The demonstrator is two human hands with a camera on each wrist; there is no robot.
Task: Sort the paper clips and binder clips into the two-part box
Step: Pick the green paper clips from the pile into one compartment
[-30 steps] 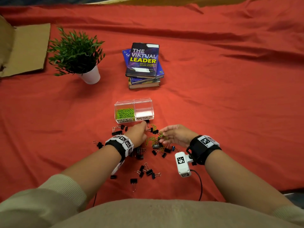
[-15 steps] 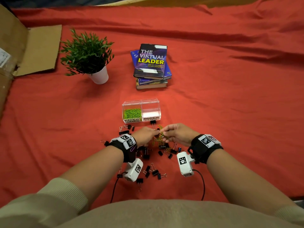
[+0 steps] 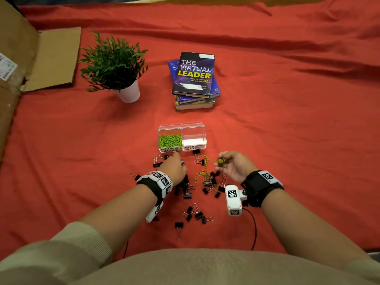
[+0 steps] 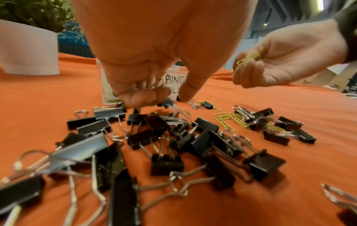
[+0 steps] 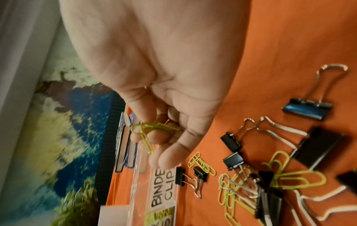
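Note:
The clear two-part box [image 3: 182, 125] stands on the red cloth. Its left part, labelled paper clips, holds green paper clips [image 3: 170, 140]; its right part, labelled binder clips [image 3: 194, 147], looks empty. My left hand [image 3: 178, 161] hovers just in front of the box, its fingers [image 4: 144, 97] curled round the wire handles of binder clips. My right hand [image 3: 221, 161], palm up to the right of the box front, pinches a few green paper clips [image 5: 150, 130]. Loose binder clips [image 3: 195, 212] and paper clips [image 3: 202, 175] lie scattered between my wrists.
A potted plant [image 3: 115, 64] in a white pot stands at the back left, and a stack of books [image 3: 194, 79] behind the box. Cardboard [image 3: 51, 58] lies along the left edge. More binder clips [image 3: 158, 161] lie left of my left hand.
The hands were together over the pile. My right hand has lifted away to the right with paper clips. My left hand has moved a little left, toward the box front.

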